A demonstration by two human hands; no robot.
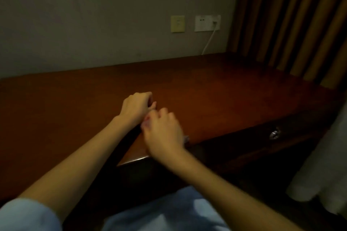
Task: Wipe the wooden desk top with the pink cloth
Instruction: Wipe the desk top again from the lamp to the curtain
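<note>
Pink cloth (148,121) showed only as slivers, bunched between your two grips over the near edge of the table (216,88). Your left grip (136,108) curled its fingers round one end. Your right grip (163,129), blurred and just beside it, appeared to pinch the other. By the look of it, wiping had not begun: the cloth was not flat, and the whole top beyond both grips was left to do.

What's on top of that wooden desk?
The left hand and right hand, holding a pink cloth above the desk top. Most of the cloth is hidden inside the hands.
</note>
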